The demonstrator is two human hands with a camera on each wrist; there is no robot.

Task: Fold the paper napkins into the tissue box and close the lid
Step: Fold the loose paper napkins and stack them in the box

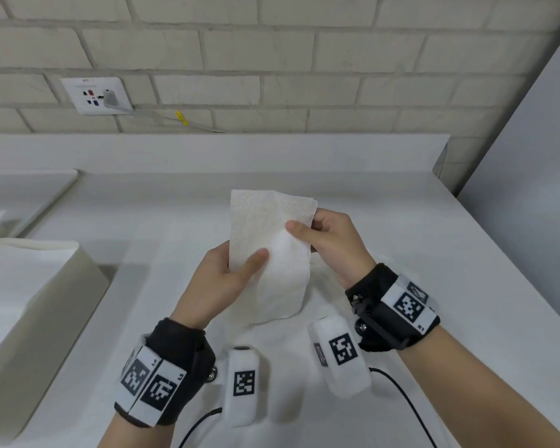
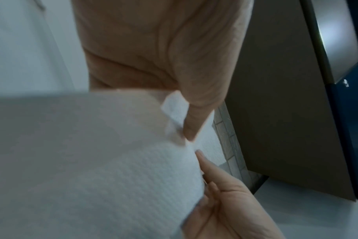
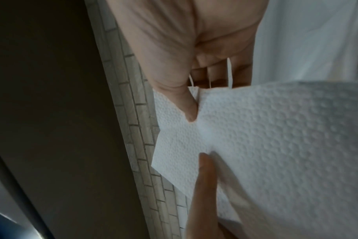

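A white embossed paper napkin (image 1: pixel 265 234) is held up above the white counter (image 1: pixel 434 260), partly folded. My left hand (image 1: pixel 227 273) pinches its left edge, thumb on the front. Its right edge is pinched by my right hand (image 1: pixel 320 240), thumb laid across the sheet. The napkin (image 2: pixel 117 169) fills the left wrist view, with my left thumb (image 2: pixel 194 116) on it and my other hand's fingers (image 2: pixel 213 174) below. In the right wrist view the napkin (image 3: pixel 266 137) sits under my right thumb (image 3: pixel 186 105). The beige tissue box (image 1: pixel 46 305) stands open at the left, white paper inside.
A brick wall (image 1: pixel 272 59) with a power socket (image 1: pixel 96 95) and plugged cable runs behind the counter's raised back ledge. A flat white lid-like piece (image 1: pixel 29 189) lies at the far left. A grey panel (image 1: pixel 530 156) bounds the right side.
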